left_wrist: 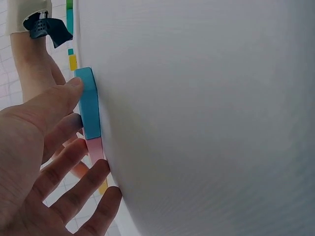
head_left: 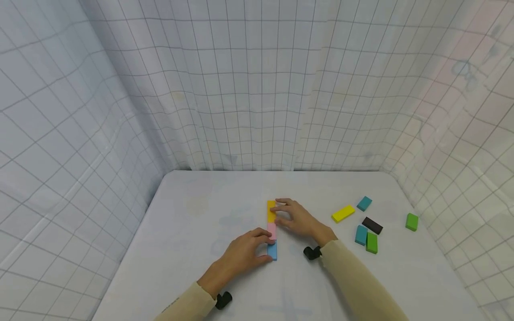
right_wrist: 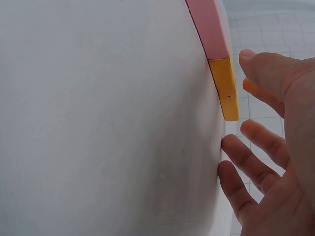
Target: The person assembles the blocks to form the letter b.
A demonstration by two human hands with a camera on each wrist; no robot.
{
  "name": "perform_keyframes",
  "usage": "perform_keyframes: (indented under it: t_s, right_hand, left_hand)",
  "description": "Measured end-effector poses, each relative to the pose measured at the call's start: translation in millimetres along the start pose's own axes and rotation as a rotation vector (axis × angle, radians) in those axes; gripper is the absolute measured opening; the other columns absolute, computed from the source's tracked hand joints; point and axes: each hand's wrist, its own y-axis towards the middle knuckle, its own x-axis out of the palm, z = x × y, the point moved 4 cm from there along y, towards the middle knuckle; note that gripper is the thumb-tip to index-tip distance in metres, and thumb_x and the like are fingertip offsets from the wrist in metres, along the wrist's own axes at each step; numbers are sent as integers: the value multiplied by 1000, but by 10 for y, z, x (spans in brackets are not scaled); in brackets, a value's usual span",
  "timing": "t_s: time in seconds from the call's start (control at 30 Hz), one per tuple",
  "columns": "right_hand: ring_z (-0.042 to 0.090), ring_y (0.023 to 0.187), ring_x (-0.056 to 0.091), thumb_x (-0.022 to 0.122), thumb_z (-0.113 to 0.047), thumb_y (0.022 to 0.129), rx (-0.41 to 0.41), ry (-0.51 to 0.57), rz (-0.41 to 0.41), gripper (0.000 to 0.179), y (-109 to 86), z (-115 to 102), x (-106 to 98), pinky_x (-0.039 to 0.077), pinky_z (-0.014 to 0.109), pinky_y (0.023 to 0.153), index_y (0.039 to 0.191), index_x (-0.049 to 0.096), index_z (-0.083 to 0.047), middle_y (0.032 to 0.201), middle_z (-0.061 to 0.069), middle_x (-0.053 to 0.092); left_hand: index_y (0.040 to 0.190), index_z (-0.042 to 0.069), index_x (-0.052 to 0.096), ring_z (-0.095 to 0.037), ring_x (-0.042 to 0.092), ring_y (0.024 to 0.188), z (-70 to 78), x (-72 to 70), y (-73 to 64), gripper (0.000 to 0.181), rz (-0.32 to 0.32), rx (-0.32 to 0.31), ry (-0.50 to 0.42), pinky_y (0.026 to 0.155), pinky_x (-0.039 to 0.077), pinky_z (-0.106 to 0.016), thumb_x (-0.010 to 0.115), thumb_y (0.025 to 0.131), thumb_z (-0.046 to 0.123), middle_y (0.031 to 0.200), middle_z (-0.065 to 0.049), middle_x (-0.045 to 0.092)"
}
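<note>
On the white worktop [head_left: 192,249], three small blocks lie end to end in a straight row running away from the person: a light blue block [head_left: 272,253] nearest, a pink block [head_left: 271,229] in the middle and an orange block [head_left: 271,217] at the far end. The left hand [head_left: 242,250] is at the near part of the row, its thumb on the light blue block and its fingertips by the join with the pink one; its grip is loose, the fingers relaxed and spread. The right hand [head_left: 299,217] reaches in from the right over the orange block, thumb near the pink block, its grip likewise slack, fingers apart and curled round nothing. Well to the right lie a yellow block [head_left: 343,214], a small teal block [head_left: 364,203], a black block [head_left: 372,225], a larger teal block [head_left: 361,234] just beside a green block [head_left: 371,243], and, farther right, another green one [head_left: 412,221]. White grid-patterned curtains [head_left: 249,89] surround the worktop, and both forearms wear beige sleeves [head_left: 361,285].
</note>
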Motion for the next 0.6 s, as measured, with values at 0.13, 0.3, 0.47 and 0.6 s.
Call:
perform_keyframes:
  t_s: [0.13,0.3,0.47,0.6]
  right_hand:
    - [47,167,50,75,-34,116,11,0,5,46,-34,8,-8,42,73,137,158,74,-18,180,17,52]
    - [44,167,50,75,-36,116,32,-5,16,48,-97,38,-17,42,70,137,160,72,-18,180,15,52]
    - [44,165,52,76,-33,116,24,-29,51,47,-175,64,-58,45,68,136,160,72,-17,178,15,54]
    - [44,164,53,77,-29,115,22,-27,75,46,-259,86,-103,46,69,135,159,73,-16,176,15,56]
  left_hand:
    - [135,20,86,-22,77,137,1,-3,-6,40,0,3,0,115,66,-47,97,99,34,149,-1,77]
    - [135,20,86,-23,77,137,-1,3,-9,40,-3,1,-3,116,66,-47,97,99,34,149,-1,78]
    - [137,22,86,-22,77,137,-4,5,-8,41,-12,-19,3,116,66,-48,96,100,37,149,1,77]
    - [137,24,86,-22,76,137,-5,4,-8,42,-19,-33,10,116,66,-47,95,100,41,150,3,77]
